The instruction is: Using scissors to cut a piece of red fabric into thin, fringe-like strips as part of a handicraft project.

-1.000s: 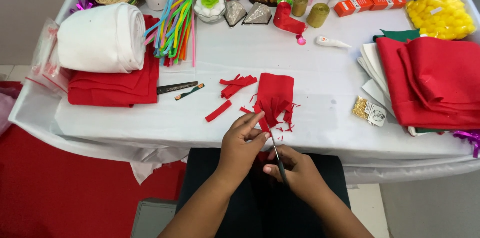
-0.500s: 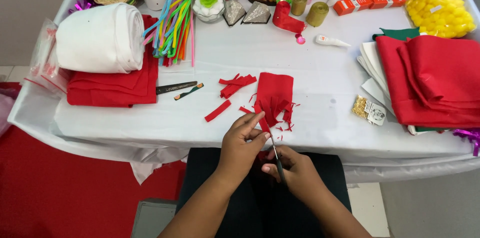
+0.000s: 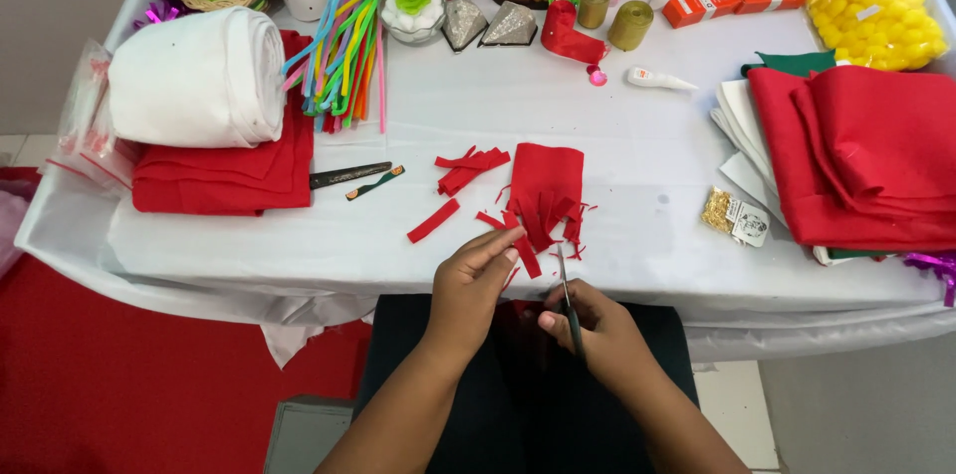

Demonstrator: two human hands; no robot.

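Fringe-cutting of a red felt piece [image 3: 545,190] at the worktop [image 3: 637,135] edge.
The left hand [image 3: 476,280], fingers clamped on a felt strip, steadied it; the right hand [image 3: 597,330], fingers closed around scissors [image 3: 568,300], worked just below the felt; judged mid-fringe, needing another parallel snip.

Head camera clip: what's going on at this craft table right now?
A person at a white-covered table is cutting red felt. The left hand pinches a strip at the fringed lower edge of a red felt piece, while the right hand holds scissors pointed up at it. Cut red strips lie to the left. Folded red fabric and pipe cleaners sit further back.
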